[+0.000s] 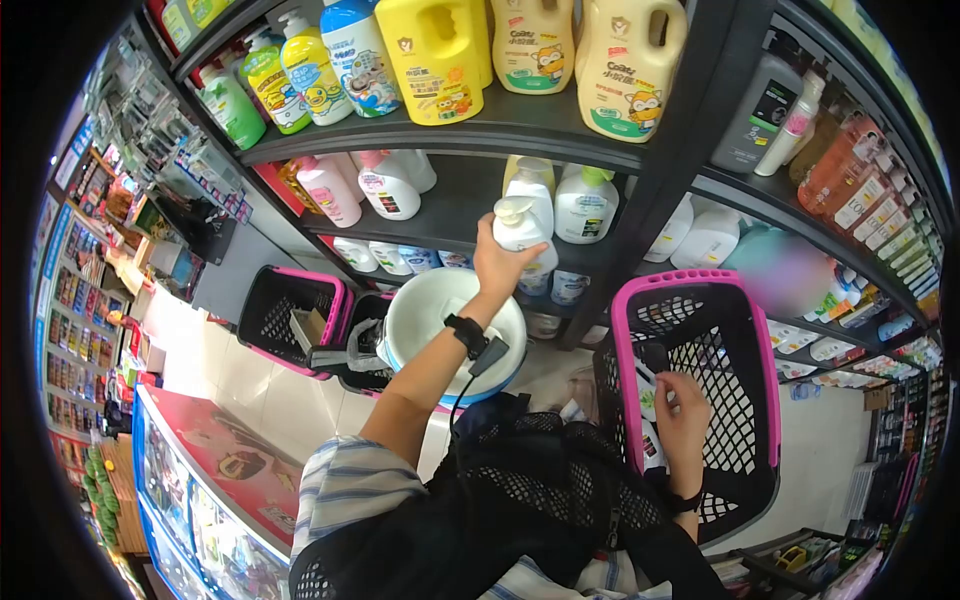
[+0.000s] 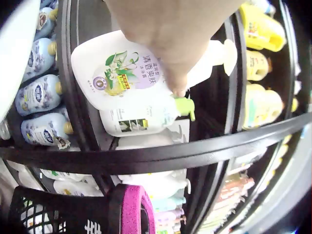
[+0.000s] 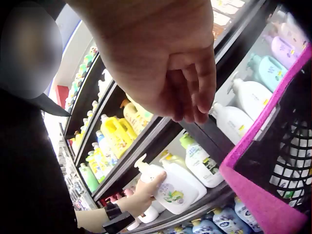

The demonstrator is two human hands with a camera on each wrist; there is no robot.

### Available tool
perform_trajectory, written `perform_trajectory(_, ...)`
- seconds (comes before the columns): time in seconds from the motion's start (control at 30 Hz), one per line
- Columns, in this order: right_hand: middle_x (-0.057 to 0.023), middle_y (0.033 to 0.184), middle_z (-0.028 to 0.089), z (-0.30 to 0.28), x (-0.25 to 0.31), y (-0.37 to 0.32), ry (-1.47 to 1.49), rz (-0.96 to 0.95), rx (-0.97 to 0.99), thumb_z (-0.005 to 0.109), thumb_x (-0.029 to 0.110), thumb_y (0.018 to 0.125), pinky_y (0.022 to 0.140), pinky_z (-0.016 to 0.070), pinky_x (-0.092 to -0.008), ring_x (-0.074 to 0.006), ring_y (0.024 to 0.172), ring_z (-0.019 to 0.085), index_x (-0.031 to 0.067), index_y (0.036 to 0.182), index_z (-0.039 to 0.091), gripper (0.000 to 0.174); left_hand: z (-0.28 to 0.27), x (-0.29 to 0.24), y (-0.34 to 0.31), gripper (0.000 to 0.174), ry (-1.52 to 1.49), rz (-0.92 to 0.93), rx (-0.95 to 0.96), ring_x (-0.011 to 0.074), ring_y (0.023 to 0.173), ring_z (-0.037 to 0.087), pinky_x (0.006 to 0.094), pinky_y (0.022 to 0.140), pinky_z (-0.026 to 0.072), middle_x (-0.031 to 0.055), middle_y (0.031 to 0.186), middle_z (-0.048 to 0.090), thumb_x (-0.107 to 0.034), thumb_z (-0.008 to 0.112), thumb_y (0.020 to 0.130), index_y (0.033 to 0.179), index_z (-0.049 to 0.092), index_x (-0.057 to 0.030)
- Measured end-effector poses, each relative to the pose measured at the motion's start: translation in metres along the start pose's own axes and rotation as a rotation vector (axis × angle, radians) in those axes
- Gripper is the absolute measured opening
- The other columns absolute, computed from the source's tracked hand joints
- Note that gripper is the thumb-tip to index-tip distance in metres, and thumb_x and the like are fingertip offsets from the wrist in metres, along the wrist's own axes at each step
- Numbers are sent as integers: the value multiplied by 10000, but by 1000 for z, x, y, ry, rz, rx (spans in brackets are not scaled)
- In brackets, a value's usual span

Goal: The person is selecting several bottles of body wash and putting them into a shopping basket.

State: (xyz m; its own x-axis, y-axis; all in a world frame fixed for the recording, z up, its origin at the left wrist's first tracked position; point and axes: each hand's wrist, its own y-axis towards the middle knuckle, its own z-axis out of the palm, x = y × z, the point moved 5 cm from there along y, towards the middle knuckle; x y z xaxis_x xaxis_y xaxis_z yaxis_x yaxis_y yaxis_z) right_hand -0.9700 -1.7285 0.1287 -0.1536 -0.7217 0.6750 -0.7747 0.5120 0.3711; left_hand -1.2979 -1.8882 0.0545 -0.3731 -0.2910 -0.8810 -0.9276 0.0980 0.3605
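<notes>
My left hand grips a white pump bottle of body wash near its neck, at the front of the middle shelf. In the left wrist view this bottle shows a green-and-lilac flower label. A similar white bottle stands right behind it, and a white one with a green pump stands beside it. Over the left side of a black shopping basket with a pink rim hangs my right hand, fingers loosely curled with nothing between them. White-and-green packages lie inside the basket below it.
Yellow jugs fill the upper shelf; blue bottles stand on the lower one. A white bucket and a second pink-rimmed basket are on the floor to the left. A dark shelf upright separates the two bays.
</notes>
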Motion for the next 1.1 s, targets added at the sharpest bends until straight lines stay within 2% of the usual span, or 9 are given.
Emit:
perform_trajectory(0.17,-128,821,641,-11,-22,-19,-41,85,-12,627,-14,833,509,484,-286,-218,550,603,6,937,640,106,14,18,25,878,65,50,0,340,1066,595,403,884,491,184,1156,589,-290,923,540,1228,444,-30)
perform_trajectory(0.3,-130,853,654,-21,-43,-32,-27,177,-43,621,-15,841,509,478,-285,-205,624,635,-4,941,642,102,24,29,32,882,35,-119,-80,343,1059,595,406,891,484,172,1144,595,-299,923,533,1227,447,-33)
perform_trajectory(0.63,-112,859,671,-30,-71,-60,-88,309,-35,636,13,841,527,467,-282,-182,683,638,1,925,668,91,59,44,70,855,-35,100,-35,311,1044,590,388,895,480,184,1140,566,-224,923,555,1220,440,12)
perform_trajectory(0.77,-152,832,664,-29,-104,-79,-158,260,2,655,51,836,509,473,-323,-246,654,644,12,921,671,95,68,45,96,935,197,291,-62,327,1084,551,396,923,457,223,1117,569,-284,952,470,1203,479,51)
perform_trajectory(0.83,-145,836,666,-27,-142,-97,-255,347,84,669,126,843,567,484,-351,-289,659,629,27,921,675,126,78,70,120,1013,185,386,-4,395,1107,505,461,963,418,244,1151,538,-355,952,417,1227,493,44)
perform_trajectory(0.9,-156,885,669,-25,-189,-125,-180,312,259,688,180,831,676,496,-385,-312,760,630,36,1029,650,248,77,71,125,1021,204,257,61,376,1086,540,451,922,456,259,1153,561,-366,957,422,1205,487,90)
perform_trajectory(0.93,-134,908,685,-26,-206,-140,-134,448,400,687,171,829,719,506,-354,-252,815,652,32,1101,639,309,76,62,121,1017,113,124,167,329,1045,586,418,886,493,237,1162,573,-321,964,438,1223,468,94)
perform_trajectory(1.0,-172,875,692,-31,-239,-166,-188,640,608,717,269,804,733,521,-373,-290,791,671,24,1124,626,413,88,102,122,1046,-170,165,121,290,998,612,382,899,504,218,1128,594,-269,967,461,1272,414,93)
perform_trajectory(1.1,-175,859,696,-40,-275,-192,-359,749,524,738,274,766,743,526,-375,-309,800,676,17,1126,630,455,85,117,99,1205,-136,3,238,367,1296,367,440,1097,315,300,1390,320,-287,939,530,1419,208,68)
